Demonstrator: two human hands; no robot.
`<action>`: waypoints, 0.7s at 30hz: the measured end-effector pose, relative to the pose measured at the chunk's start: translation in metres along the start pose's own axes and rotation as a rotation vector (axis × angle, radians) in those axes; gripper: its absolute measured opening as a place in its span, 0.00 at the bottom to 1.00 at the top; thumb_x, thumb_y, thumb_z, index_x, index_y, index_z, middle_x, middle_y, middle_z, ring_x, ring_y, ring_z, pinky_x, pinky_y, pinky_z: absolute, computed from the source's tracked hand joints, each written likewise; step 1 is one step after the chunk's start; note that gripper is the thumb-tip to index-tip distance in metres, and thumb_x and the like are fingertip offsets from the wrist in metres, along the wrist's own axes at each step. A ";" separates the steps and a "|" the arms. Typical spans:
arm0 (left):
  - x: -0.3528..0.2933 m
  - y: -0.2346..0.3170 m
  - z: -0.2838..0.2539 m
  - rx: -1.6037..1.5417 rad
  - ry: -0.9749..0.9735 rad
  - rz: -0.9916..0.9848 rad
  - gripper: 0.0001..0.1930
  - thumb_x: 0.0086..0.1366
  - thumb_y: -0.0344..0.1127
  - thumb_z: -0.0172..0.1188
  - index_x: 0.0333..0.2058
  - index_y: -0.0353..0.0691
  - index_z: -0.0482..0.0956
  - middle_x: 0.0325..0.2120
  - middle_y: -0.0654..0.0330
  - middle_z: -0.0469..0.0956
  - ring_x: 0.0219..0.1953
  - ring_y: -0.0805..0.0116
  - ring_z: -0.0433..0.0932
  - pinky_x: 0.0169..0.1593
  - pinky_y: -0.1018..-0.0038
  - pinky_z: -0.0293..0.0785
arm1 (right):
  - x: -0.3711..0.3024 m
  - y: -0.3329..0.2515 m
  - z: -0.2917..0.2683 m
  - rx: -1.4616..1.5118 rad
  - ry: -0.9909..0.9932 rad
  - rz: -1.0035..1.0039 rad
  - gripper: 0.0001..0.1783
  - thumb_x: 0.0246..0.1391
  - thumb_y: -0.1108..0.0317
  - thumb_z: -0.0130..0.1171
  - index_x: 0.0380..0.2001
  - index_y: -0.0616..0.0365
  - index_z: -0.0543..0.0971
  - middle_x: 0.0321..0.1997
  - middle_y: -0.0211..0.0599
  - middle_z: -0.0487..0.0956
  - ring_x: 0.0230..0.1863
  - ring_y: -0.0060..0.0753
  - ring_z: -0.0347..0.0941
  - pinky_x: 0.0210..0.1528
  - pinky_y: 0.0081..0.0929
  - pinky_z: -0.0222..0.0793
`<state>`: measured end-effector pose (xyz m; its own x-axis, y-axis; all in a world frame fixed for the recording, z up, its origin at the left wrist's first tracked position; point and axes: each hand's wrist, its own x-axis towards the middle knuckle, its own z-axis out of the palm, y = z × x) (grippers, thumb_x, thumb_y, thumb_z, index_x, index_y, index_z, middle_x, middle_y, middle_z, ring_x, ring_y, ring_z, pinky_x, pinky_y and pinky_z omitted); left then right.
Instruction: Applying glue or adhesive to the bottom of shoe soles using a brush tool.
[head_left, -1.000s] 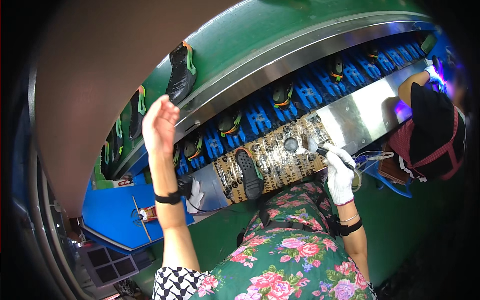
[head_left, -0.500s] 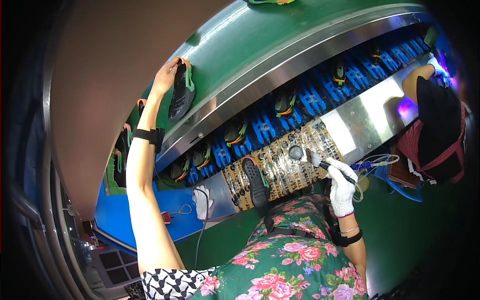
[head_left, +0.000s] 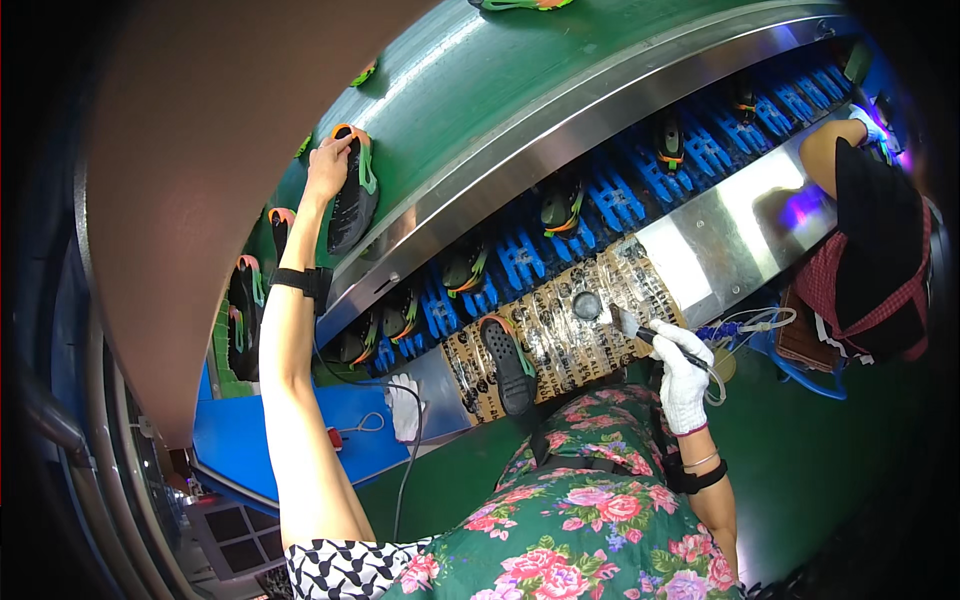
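Black shoe with orange and green trim: lying lengthwise on the green belt, orange end farthest from the person and touched by the bare left hand.
Flat brush with black handle: tilted in the white-gloved right hand, bristles pointing away.

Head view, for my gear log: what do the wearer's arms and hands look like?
The left hand is bare, with a black forearm band and black-and-white patterned sleeve. The right hand wears a white glove with dark red edging; beyond it are a thin bangle and black armband.
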<state>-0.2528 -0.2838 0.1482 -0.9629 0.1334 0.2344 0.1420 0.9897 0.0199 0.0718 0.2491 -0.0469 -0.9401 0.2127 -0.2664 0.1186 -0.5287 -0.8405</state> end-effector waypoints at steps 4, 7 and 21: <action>-0.006 -0.013 -0.002 -0.020 0.017 -0.007 0.18 0.69 0.31 0.52 0.55 0.43 0.81 0.48 0.48 0.79 0.48 0.44 0.77 0.56 0.56 0.70 | -0.001 0.001 0.001 -0.025 0.000 0.000 0.12 0.53 0.81 0.63 0.42 0.66 0.85 0.45 0.44 0.86 0.42 0.29 0.82 0.41 0.20 0.77; -0.007 -0.003 -0.010 -0.126 -0.035 0.005 0.20 0.66 0.26 0.52 0.55 0.40 0.81 0.44 0.47 0.79 0.45 0.49 0.79 0.53 0.61 0.73 | 0.000 0.002 -0.002 -0.023 0.006 0.002 0.13 0.53 0.81 0.64 0.43 0.67 0.85 0.45 0.43 0.86 0.42 0.28 0.82 0.41 0.20 0.77; -0.018 0.008 -0.023 -0.342 -0.063 -0.169 0.22 0.63 0.24 0.52 0.56 0.34 0.79 0.43 0.54 0.79 0.44 0.63 0.78 0.53 0.71 0.70 | -0.002 0.003 -0.005 -0.041 0.007 0.025 0.13 0.52 0.81 0.64 0.43 0.68 0.84 0.44 0.43 0.86 0.39 0.27 0.81 0.40 0.20 0.77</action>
<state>-0.2289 -0.2798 0.1662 -0.9899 -0.0166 0.1406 0.0382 0.9249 0.3784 0.0755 0.2510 -0.0515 -0.9346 0.2052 -0.2906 0.1554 -0.4995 -0.8523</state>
